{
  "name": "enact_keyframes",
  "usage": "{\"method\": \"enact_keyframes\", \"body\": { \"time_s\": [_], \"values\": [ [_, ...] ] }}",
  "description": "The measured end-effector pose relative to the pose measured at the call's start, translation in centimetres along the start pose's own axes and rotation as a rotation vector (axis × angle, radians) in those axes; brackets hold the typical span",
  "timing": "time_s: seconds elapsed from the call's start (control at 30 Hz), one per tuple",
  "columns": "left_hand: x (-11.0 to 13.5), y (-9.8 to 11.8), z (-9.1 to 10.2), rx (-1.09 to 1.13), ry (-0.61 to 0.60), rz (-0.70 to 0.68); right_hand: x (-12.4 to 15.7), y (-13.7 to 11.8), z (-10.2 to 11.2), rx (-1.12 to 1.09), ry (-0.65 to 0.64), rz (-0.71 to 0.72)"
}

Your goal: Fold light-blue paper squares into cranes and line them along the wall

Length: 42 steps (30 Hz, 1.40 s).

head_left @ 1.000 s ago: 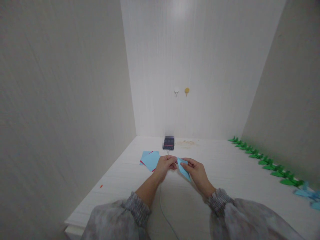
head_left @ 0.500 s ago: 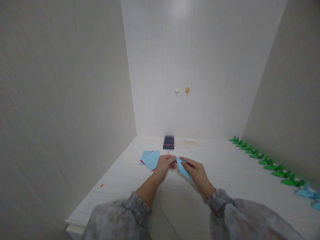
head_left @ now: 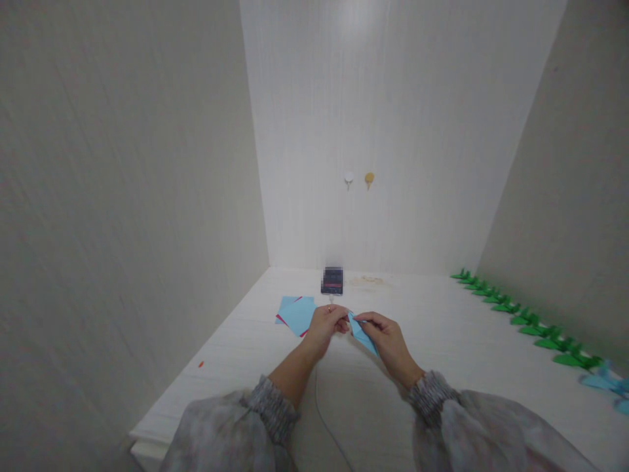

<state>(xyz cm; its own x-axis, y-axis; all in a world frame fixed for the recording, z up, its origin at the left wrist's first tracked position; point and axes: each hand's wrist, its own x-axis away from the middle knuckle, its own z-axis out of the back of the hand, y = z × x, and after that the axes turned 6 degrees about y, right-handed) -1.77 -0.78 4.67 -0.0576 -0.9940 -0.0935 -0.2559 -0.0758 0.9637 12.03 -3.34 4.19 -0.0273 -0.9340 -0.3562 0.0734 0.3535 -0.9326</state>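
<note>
Between my hands is a light blue piece of folded origami paper [head_left: 363, 339], long and narrow, slanting down to the right above the table. My left hand [head_left: 328, 326], with a ring on one finger, pinches its upper left end. On its right side, my right hand [head_left: 386, 337] grips the paper between thumb and fingers near the upper edge. Just left of my left hand lie loose sheets of origami paper [head_left: 298, 316], light blue with red edges peeking out. The fingertips partly cover the folds.
A phone [head_left: 333, 280] leans at the back wall, its white cable [head_left: 322, 410] running toward me. Along the right side stands a row of green folded paper figures [head_left: 525, 319], with light blue ones [head_left: 602, 379] nearer. Two hooks [head_left: 369, 177] hang on the wall. A red scrap [head_left: 201, 364] lies left.
My right fingers have drawn closer together at the paper's upper edge, and the folded paper has turned slightly. My left hand keeps its hold.
</note>
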Motion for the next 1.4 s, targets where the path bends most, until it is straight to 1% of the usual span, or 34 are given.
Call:
{"method": "enact_keyframes", "body": {
  "time_s": [0.17,0.3,0.57,0.73,0.8,0.9,1.03,1.23,1.4],
  "values": [
    [0.04,0.0,0.04,0.063,-0.036,0.04,-0.01,-0.25,-0.19,-0.023,0.007,-0.025],
    [0.17,0.17,-0.01,0.097,-0.054,0.035,0.02,-0.53,-0.23,-0.028,-0.011,-0.04],
    [0.11,0.21,-0.03,-0.003,-0.007,0.027,0.15,-0.82,-0.28,-0.011,-0.037,-0.017],
    [-0.08,0.01,0.16,-0.018,0.027,-0.017,0.23,-0.85,-0.19,-0.031,-0.08,0.038],
    [-0.06,0.1,0.16,-0.041,0.029,-0.037,0.23,-0.9,-0.23,-0.044,-0.064,0.038],
    [0.01,0.38,0.06,-0.062,0.023,-0.054,0.14,-0.83,-0.33,-0.097,-0.032,-0.014],
    [0.03,0.6,-0.04,-0.067,0.025,-0.058,-0.12,-0.45,-0.39,-0.153,-0.027,-0.063],
    [0.18,0.52,-0.04,-0.064,0.01,-0.089,-0.36,0.0,-0.3,-0.142,-0.025,-0.034],
    [0.43,0.68,-0.28,-0.056,-0.001,-0.081,-0.33,0.06,-0.24,-0.122,-0.026,-0.009]
  ]
}}
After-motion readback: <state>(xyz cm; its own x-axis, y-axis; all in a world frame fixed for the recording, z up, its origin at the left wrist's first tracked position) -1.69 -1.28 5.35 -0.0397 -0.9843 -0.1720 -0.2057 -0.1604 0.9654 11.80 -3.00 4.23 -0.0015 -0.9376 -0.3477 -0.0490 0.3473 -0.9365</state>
